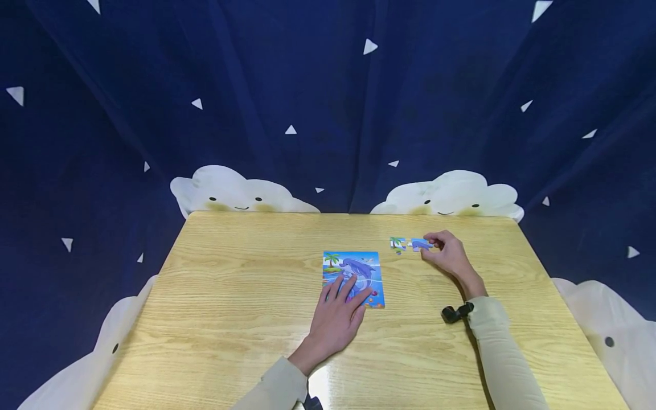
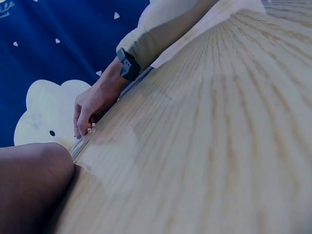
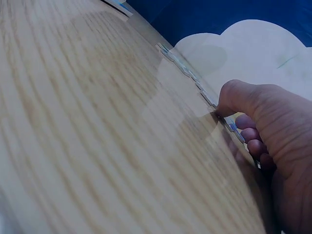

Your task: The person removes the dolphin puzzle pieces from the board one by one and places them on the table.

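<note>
On the table lies a square dolphin picture (image 1: 359, 266) with a palm tree and blue sea. My left hand (image 1: 335, 319) rests on its lower part, fingers spread and straight, covering some of it. Farther right, a jigsaw piece with a palm tree (image 1: 397, 243) lies beside a jigsaw piece with a dolphin (image 1: 418, 244); a small gap shows between them. My right hand (image 1: 452, 255) pinches the dolphin piece at its right side between thumb and fingers. The right wrist view shows the thumb (image 3: 239, 97) at the edge of the flat pieces (image 3: 180, 66), other fingers curled behind.
The light wooden table (image 1: 230, 296) ends in front of a dark blue curtain (image 1: 328, 102) with white triangles. White cloud shapes (image 1: 451, 193) stand along its back edge, and others flank the sides. A black camera (image 1: 453, 314) is strapped to the right wrist.
</note>
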{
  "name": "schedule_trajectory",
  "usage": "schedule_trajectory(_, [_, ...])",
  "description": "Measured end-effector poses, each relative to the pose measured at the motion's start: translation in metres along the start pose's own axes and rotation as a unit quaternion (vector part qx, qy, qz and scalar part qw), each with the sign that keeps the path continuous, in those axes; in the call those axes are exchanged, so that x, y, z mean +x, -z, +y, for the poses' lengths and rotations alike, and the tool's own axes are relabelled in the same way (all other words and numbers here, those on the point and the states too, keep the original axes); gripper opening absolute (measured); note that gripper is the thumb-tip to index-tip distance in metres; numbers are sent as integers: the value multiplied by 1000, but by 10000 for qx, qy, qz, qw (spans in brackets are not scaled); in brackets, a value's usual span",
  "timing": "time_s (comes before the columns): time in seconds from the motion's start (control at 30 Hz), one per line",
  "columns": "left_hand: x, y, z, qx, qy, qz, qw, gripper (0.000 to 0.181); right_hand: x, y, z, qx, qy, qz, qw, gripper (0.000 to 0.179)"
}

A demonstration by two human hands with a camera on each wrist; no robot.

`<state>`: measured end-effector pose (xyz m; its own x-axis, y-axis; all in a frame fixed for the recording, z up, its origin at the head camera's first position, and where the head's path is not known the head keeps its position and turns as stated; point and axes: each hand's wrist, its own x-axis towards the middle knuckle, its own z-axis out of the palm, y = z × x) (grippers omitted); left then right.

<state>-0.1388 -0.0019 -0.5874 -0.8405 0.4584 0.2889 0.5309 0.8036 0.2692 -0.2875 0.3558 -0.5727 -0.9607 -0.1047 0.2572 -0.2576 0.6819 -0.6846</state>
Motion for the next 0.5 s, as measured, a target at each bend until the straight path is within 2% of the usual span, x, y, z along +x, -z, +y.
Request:
schedule_trajectory(0.13, [0,0,0,44,27,-11,10000,45,0,1,-1,8,-111,-75,9999,36])
schedule_trajectory(0.37, [0,-1,0,69,48,-53,10000,45,-3,5,-3,380,-409,36,9984,40])
schedule_trajectory(0.5, [0,-1,0,24,-4,32,10000,45,-8,5,-10,497,-300,134,9982,39])
